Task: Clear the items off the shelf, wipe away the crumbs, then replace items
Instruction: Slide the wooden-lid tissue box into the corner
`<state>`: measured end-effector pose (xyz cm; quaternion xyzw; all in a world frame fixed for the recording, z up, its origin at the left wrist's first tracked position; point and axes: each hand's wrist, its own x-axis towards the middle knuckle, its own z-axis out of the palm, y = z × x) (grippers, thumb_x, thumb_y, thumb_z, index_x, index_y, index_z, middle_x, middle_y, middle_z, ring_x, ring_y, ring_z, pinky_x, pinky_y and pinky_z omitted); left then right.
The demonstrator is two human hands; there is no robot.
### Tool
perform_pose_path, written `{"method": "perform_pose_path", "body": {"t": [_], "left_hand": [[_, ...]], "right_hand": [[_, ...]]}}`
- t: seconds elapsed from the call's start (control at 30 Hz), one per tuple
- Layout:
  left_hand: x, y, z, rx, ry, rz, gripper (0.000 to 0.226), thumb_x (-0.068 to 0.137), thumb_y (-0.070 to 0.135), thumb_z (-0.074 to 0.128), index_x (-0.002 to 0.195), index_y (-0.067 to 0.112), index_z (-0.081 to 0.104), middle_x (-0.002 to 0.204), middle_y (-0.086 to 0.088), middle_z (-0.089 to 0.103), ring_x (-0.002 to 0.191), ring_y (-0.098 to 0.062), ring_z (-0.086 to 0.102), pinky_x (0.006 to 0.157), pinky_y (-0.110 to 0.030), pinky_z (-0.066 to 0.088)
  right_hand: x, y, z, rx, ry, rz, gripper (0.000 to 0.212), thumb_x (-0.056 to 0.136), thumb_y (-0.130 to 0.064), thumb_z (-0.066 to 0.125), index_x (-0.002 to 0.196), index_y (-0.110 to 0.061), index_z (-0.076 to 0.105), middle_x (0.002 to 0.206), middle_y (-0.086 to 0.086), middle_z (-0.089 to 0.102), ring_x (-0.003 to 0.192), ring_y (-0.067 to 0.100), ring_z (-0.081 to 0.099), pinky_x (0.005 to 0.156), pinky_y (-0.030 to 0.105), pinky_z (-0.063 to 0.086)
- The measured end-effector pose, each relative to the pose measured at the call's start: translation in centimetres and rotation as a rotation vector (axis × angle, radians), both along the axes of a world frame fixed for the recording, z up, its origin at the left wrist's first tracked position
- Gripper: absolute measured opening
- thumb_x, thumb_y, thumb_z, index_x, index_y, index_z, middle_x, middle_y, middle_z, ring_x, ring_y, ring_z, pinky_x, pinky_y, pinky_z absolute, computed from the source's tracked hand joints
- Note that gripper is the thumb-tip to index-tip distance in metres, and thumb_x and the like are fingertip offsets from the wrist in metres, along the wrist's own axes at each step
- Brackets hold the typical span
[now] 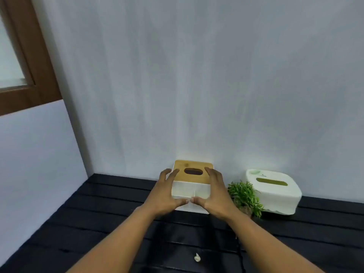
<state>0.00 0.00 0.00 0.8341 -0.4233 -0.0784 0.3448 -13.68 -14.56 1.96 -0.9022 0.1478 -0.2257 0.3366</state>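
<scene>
Both hands on the box (190, 191), one per side: left hand (165, 196) wraps the left side, fingers (171, 175) up over the edge of the wooden lid (194, 166), thumb along the front lower edge; right hand (213, 192) mirrors it on the right side, fingers curled at the lid's right edge, thumb at the front. The two thumbs nearly meet at the box's front middle. Each grip is clamped against the box, fingers spread, not closed into a fist. Box is white with a tan wood top and an oval slot (193, 171) in it; it sits on the dark slatted shelf (98, 213), back edge against the white wall (197, 75); cannot tell if it is lifted at all. At 3 o'clock from the box, just beside the right hand, a small green plant (245, 196); its pot is mostly hidden. Further at 3 o'clock, touching or just behind the plant, a white tissue box (275, 192) with a rounded lid and a greenish slot, also near the wall. At 6 o'clock from the box, well apart toward the shelf's near edge, a small whitish crumpled scrap (197, 258) lies between the forearms. At 10 o'clock, far off, a brown wooden window frame (33, 62) on the side wall. Both forearms bare, reaching in from the bottom edge.
</scene>
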Motion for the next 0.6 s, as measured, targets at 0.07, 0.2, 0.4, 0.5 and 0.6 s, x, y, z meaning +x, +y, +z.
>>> {"method": "perform_pose_path", "body": {"t": [0.07, 0.2, 0.4, 0.5, 0.6], "left_hand": [[0.7, -0.6, -0.5, -0.022, 0.022, 0.008, 0.104, 0.067, 0.056, 0.077, 0.148, 0.031, 0.017, 0.152, 0.011, 0.01, 0.132, -0.018, 0.038, 0.104, -0.031, 0.039], [2.2, -1.6, -2.5, 0.023, 0.023, -0.006, 0.101, 0.067, 0.05, 0.079, 0.148, 0.033, 0.02, 0.151, 0.011, 0.009, 0.129, -0.019, 0.04, 0.103, -0.03, 0.04], [3.0, -2.0, -4.9, -0.051, 0.043, -0.027, 0.099, 0.067, 0.044, 0.081, 0.145, 0.044, 0.019, 0.152, 0.01, 0.02, 0.13, -0.012, 0.037, 0.101, -0.024, 0.035], [3.1, -1.8, -4.9, -0.057, 0.017, -0.034, 0.098, 0.069, 0.045, 0.08, 0.145, 0.044, 0.019, 0.154, 0.01, 0.02, 0.134, -0.012, 0.034, 0.102, -0.024, 0.031], [3.9, -0.6, -4.4, -0.037, -0.002, -0.027, 0.099, 0.069, 0.045, 0.08, 0.146, 0.043, 0.018, 0.155, 0.01, 0.019, 0.137, -0.013, 0.031, 0.106, -0.026, 0.029]], "right_hand": [[0.7, -0.1, -0.5, 0.017, 0.01, -0.008, 0.093, 0.064, -0.044, 0.082, 0.111, -0.079, 0.009, 0.13, -0.017, 0.021, 0.12, 0.001, 0.028, 0.097, 0.024, 0.032], [1.8, -1.7, -4.4, -0.059, 0.048, -0.113, 0.106, 0.057, -0.051, 0.081, 0.143, -0.034, 0.021, 0.152, -0.01, 0.007, 0.138, 0.015, 0.025, 0.105, 0.03, 0.036], [1.6, -2.5, -7.6, 0.011, 0.008, -0.143, 0.099, 0.063, -0.036, 0.084, 0.141, -0.037, 0.023, 0.149, -0.007, 0.017, 0.133, 0.013, 0.03, 0.1, 0.02, 0.029], [1.8, -1.9, -7.8, 0.016, -0.007, -0.164, 0.097, 0.065, -0.035, 0.084, 0.14, -0.041, 0.022, 0.149, -0.008, 0.022, 0.13, 0.012, 0.035, 0.096, 0.021, 0.032], [2.7, -0.6, -7.7, -0.026, -0.001, -0.191, 0.097, 0.065, -0.038, 0.082, 0.14, -0.041, 0.021, 0.149, -0.009, 0.023, 0.127, 0.015, 0.041, 0.094, 0.028, 0.042]]}}
